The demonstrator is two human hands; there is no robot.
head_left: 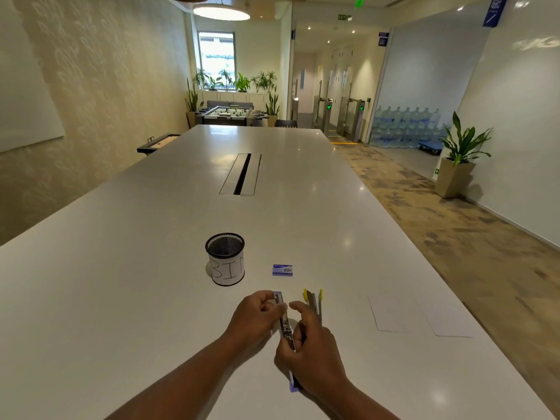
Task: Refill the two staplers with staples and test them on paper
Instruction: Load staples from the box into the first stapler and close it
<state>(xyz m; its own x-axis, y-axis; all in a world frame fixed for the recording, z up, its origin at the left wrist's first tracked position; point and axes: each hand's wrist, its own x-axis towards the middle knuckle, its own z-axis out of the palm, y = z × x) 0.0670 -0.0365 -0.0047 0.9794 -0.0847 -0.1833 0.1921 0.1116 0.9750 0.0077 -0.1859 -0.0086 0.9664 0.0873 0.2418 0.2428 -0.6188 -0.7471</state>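
— Where is the stapler being worked on?

— The purple stapler [285, 324] is swung open and held over the near part of the white table [121, 283], between both hands. Its metal staple channel points away from the person, and its purple base pokes out below the right wrist.

— How do the hands hold it?

— The left hand [253, 319] pinches the far end of the metal channel between thumb and fingertips. The right hand [309, 350] wraps around the lower part of the stapler, while its thumb and forefinger are curled together just above the channel. I cannot tell whether they hold a strip of staples; anything there is too small to make out.

— And the second stapler?

— The yellow stapler [313, 303] lies on the table just beside the right hand, also opened, its yellow tips pointing away.

— The staples?

— A small blue staple box [282, 270] sits on the table a little beyond the hands, shut as far as I can see.

— Anything else nearby?

— A black mesh cup [225, 259] with a paper label reading "BIN" stands left of the box. Two white paper sheets [418, 316] lie flat to the right, overlapping, well apart from the hands.
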